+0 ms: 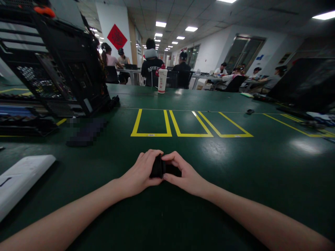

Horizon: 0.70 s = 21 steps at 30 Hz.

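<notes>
Low over the green table, in the middle of the head view, a small black cylindrical object lies on its side between my hands. It looks like a lens, but its exact kind is too dark to tell. My left hand wraps round its left part, fingers over the top and thumb beneath. My right hand pinches the thin disc-like rim at its right end between thumb and fingertips. Whether that rim is a separate cap cannot be made out. The palms and my left fingers hide part of the object.
Yellow tape outlines mark the table ahead. An open computer case stands at left, with a white box nearer. Farther back are a cup and a small black round piece. Several people sit beyond.
</notes>
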{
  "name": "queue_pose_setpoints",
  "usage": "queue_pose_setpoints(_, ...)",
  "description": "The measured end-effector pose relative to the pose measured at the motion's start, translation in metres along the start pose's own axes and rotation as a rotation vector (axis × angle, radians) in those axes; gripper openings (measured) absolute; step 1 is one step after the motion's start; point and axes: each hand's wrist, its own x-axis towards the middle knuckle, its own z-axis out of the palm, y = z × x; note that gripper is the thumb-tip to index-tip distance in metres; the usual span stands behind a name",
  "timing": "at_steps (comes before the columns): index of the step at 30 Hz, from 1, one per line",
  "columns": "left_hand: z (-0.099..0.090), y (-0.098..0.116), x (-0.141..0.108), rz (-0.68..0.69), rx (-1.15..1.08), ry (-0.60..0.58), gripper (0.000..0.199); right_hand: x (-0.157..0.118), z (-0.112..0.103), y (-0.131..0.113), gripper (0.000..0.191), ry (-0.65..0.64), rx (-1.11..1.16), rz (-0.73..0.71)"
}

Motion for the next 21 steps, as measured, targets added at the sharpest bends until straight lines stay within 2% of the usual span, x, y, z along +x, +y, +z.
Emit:
queue_pose_setpoints(5,-0.0010,0.0018,-0.0004,0.015,-0.003,0.008,0.053,0.0020,0.0024,0.0006,0.016,0.034,0.088,0.027)
queue_pose_setpoints(11,-0.0004,0.0016,-0.0001,0.024,0.007,0.021,0.053,0.0042,0.0031,0.0042,0.033,0.033,0.099,0.061)
queue_pose_setpoints(17,0.0002,0.0014,-0.0003,-0.001,0.039,0.004,0.057,0.0017,0.0004,0.0037,0.034,-0.005,0.084,0.012)
queue_pose_setpoints(21,-0.0002,0.0015,0.0001,0.019,0.032,0.013,0.054,0.0017,0.0018,0.0028,0.023,0.021,0.108,0.036)
